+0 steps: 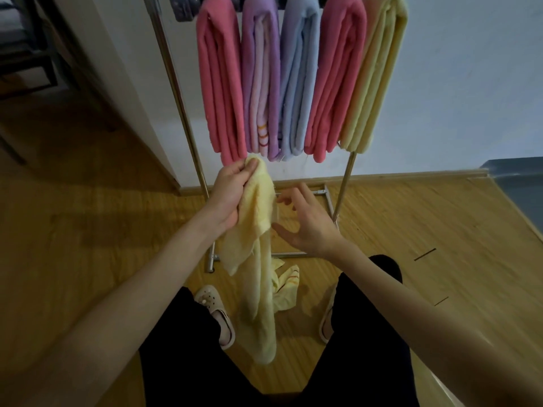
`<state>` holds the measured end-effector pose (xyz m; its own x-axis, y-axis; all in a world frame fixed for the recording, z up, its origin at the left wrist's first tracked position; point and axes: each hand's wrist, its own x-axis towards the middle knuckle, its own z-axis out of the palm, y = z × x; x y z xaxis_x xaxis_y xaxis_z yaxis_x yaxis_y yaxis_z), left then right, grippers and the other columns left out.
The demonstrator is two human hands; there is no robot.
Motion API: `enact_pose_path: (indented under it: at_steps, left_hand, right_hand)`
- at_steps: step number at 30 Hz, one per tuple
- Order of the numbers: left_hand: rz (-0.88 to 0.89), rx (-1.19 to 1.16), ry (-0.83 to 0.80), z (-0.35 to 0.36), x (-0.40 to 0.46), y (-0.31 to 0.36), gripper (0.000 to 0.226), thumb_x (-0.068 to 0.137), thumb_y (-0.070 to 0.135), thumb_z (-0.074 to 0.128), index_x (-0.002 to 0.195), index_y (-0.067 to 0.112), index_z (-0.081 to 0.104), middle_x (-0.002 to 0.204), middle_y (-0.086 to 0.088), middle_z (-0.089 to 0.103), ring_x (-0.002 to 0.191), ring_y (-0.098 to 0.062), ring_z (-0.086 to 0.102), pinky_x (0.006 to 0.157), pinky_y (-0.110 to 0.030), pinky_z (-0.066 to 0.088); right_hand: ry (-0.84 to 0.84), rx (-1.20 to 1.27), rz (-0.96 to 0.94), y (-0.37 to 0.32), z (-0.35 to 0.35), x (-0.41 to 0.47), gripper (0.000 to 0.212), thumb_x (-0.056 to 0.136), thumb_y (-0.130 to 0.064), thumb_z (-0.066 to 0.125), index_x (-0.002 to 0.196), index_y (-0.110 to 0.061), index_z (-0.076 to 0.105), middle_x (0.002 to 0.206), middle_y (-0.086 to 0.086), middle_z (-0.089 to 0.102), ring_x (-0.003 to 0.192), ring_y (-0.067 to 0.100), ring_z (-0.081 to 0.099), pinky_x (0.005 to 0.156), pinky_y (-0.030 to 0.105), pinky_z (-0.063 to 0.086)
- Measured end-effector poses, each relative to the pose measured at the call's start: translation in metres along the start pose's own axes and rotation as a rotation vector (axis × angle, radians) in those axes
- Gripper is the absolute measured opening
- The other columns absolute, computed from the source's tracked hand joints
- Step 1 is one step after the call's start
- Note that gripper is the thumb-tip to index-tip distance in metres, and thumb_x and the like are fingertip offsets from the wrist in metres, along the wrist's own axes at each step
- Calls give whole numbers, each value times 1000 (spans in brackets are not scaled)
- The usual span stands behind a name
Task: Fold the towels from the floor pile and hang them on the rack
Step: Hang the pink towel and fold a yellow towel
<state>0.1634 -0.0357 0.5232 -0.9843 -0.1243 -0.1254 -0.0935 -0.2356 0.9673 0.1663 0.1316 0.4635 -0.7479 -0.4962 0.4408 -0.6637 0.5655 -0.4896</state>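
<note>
My left hand [230, 192] grips the top of a pale yellow towel [258, 259], which hangs down unfolded between my legs, its lower end trailing near the floor. Just to the right of the towel, my right hand [305, 221] is open with spread fingers and holds nothing. On the metal rack [182, 113] ahead hang several folded towels: a pink one [220, 83], a purple one [261, 83], a blue one [299, 83], a second pink one [338, 83] and a yellow one [379, 77].
Wooden floor [411, 230] runs all around. The rack's base frame [326, 195] stands right in front of my feet, which wear light clogs [217, 312]. A white wall is behind the rack, dark furniture at the far left, a grey-blue object [517, 186] at the right.
</note>
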Motion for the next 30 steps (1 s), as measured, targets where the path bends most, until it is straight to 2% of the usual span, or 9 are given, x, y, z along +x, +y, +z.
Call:
enact_pose_path:
  at_steps: [3,8,13,17,20,22,24,28,30]
  left_hand:
    - [-2,-14,-14,-2,-2,5,18,98,18,49,99,14,66,80,-5,62,73,-15,62,66,-27,54]
    - [-22,15,-15,-13,1,12,19,98,19,50,98,12,68,85,-5,65,80,-16,63,73,-28,54]
    - [-42,191,-36,-15,4,18,23,96,20,53,105,4,67,100,-15,67,90,-22,65,82,-33,53]
    - [76,434,-73,-1,4,28,21,96,22,54,93,8,69,80,-2,67,71,-6,62,65,-16,49]
    - [123,445,-90,5,5,30,16,93,13,57,98,1,66,80,-4,65,69,-9,59,62,-16,47]
    - [148,454,-103,4,2,31,17,93,8,56,104,-2,64,87,-12,66,74,-16,61,65,-25,50]
    - [245,475,-63,2,-4,31,17,92,7,57,106,-1,62,92,-15,66,75,-18,61,68,-34,52]
    - [543,399,48,-6,-20,31,8,89,11,61,91,5,56,79,-7,59,64,-14,57,56,-26,48]
    - [624,508,18,-11,-26,28,16,86,21,64,83,7,57,72,-2,59,63,-15,56,56,-28,47]
  right_hand:
    - [59,19,-31,1,4,5,37,79,-22,72,111,-9,58,107,1,49,90,8,50,70,32,52]
    - [208,180,-42,0,-10,14,16,87,-2,56,102,0,63,103,7,57,87,13,57,75,31,51]
    - [273,372,25,-13,-59,28,18,92,3,48,101,-6,61,86,-8,61,77,3,58,66,21,46]
    - [299,356,-41,-31,-92,51,17,92,1,51,99,-5,65,85,-13,63,77,-2,60,69,11,42]
    - [291,360,-49,-41,-103,68,17,93,-2,53,89,-14,64,70,-24,57,67,-7,54,64,6,37]
    - [288,348,-42,-44,-103,79,26,94,-6,55,74,-23,58,56,-21,49,55,-4,45,56,7,31]
    - [265,328,-31,-43,-98,87,30,94,-13,57,65,-12,57,53,-14,39,49,1,35,51,11,26]
    - [182,304,-36,-44,-83,90,35,94,-18,59,65,1,56,52,-5,35,49,4,31,50,15,26]
    - [153,318,-51,-47,-78,88,35,94,-17,60,65,3,57,52,-5,34,48,4,31,50,13,25]
